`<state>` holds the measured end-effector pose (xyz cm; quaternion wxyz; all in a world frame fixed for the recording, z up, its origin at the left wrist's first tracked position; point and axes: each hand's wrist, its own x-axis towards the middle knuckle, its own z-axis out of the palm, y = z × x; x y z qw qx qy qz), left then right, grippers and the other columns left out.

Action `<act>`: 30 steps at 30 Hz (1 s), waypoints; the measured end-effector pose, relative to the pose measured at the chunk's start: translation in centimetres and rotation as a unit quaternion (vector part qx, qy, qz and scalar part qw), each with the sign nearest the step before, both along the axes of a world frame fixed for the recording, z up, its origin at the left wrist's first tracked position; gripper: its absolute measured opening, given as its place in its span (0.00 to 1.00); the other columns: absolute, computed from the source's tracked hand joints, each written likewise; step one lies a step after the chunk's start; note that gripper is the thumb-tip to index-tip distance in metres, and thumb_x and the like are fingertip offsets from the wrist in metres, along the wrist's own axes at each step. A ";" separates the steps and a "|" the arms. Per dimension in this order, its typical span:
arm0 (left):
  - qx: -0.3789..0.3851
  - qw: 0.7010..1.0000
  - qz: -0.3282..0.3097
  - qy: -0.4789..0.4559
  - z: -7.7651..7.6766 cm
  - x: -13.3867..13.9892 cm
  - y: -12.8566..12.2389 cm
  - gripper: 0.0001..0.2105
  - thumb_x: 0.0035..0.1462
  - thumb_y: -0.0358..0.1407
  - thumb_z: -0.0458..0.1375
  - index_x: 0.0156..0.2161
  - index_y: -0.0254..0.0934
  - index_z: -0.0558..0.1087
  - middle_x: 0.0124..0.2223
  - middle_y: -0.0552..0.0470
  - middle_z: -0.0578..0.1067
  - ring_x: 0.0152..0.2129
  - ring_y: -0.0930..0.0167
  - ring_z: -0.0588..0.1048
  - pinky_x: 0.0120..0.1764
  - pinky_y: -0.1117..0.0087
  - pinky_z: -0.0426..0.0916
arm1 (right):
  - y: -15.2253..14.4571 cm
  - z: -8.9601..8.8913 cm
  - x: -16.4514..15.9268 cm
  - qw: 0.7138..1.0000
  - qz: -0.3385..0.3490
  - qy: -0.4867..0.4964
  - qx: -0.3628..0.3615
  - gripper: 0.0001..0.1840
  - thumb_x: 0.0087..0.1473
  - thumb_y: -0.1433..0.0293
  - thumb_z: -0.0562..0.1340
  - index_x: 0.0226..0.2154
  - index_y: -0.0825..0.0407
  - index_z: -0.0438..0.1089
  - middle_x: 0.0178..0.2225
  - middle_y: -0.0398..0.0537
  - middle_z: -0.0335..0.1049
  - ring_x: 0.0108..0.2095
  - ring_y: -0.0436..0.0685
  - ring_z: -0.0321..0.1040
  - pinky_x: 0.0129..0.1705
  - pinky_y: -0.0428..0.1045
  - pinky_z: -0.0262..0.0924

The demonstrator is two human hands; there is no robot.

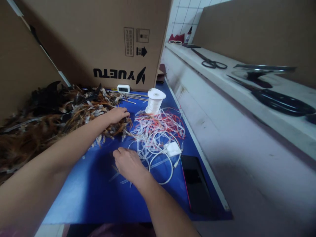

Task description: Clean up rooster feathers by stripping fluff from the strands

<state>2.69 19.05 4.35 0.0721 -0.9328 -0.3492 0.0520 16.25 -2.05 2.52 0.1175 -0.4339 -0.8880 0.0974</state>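
Observation:
My left hand rests on the right end of a big pile of brown, black and white feathers. Its fingers curl down into some of them. Closer to me, my right hand is low over the blue tabletop, fingers bent together; whatever they pinch is hidden. Short clear strips lie beside and below it. To its right spreads a tangle of clear and red strips, with a white spool standing behind.
A white charger with its cable lies on the tangle, a dark phone at the right edge. Behind are thin sticks, a small digital display and a large carton. The right ledge bears scissors and a black-handled tool.

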 end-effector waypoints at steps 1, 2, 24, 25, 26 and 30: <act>-0.003 1.000 0.002 0.002 0.0 -0.1 0.1 0.16 0.52 0.23 0.51 0.43 0.40 0.73 0.43 0.45 0.73 0.38 0.67 0.73 0.40 0.69 0.65 | 0.0 0.0 0.0 1.000 0.001 0.001 0.003 0.05 0.57 0.72 0.54 0.38 0.52 0.64 0.36 0.48 0.69 0.34 0.57 0.70 0.35 0.50 0.63; -0.006 1.000 0.004 0.003 0.0 -0.2 0.1 0.15 0.52 0.23 0.51 0.41 0.39 0.74 0.40 0.45 0.73 0.35 0.67 0.73 0.38 0.70 0.66 | 0.0 -0.1 0.0 1.000 0.002 0.002 0.006 0.05 0.57 0.72 0.54 0.38 0.53 0.64 0.36 0.48 0.69 0.34 0.57 0.70 0.35 0.50 0.63; -0.021 0.958 0.110 -0.265 0.5 -6.8 -10.7 0.09 0.56 0.37 0.53 0.35 0.35 0.72 0.34 0.47 0.76 0.31 0.67 0.74 0.36 0.70 0.66 | -0.1 0.2 -0.1 1.000 -0.008 -0.004 -0.008 0.07 0.58 0.73 0.53 0.38 0.52 0.65 0.37 0.49 0.71 0.36 0.56 0.70 0.36 0.49 0.62; -0.029 0.947 0.131 -0.290 0.3 -7.0 -11.5 0.09 0.55 0.38 0.54 0.35 0.35 0.73 0.34 0.49 0.77 0.31 0.68 0.74 0.36 0.70 0.65 | -0.1 0.2 -0.1 1.000 -0.008 -0.004 -0.008 0.07 0.58 0.73 0.53 0.38 0.52 0.65 0.37 0.49 0.71 0.36 0.56 0.70 0.36 0.49 0.62; -0.041 0.938 0.154 -0.309 0.1 -7.1 -12.2 0.09 0.54 0.39 0.55 0.35 0.36 0.73 0.34 0.50 0.77 0.31 0.68 0.75 0.36 0.71 0.65 | -0.1 0.2 -0.1 1.000 -0.008 -0.003 -0.007 0.07 0.58 0.72 0.53 0.38 0.52 0.65 0.37 0.49 0.70 0.36 0.56 0.70 0.36 0.49 0.62; -0.071 0.910 0.208 -0.351 -0.9 -7.2 -14.0 0.10 0.54 0.41 0.55 0.34 0.37 0.73 0.32 0.53 0.78 0.28 0.70 0.74 0.34 0.73 0.65 | -0.1 0.3 0.0 1.000 -0.007 0.002 -0.005 0.07 0.58 0.71 0.54 0.38 0.52 0.65 0.38 0.49 0.71 0.36 0.56 0.71 0.35 0.49 0.62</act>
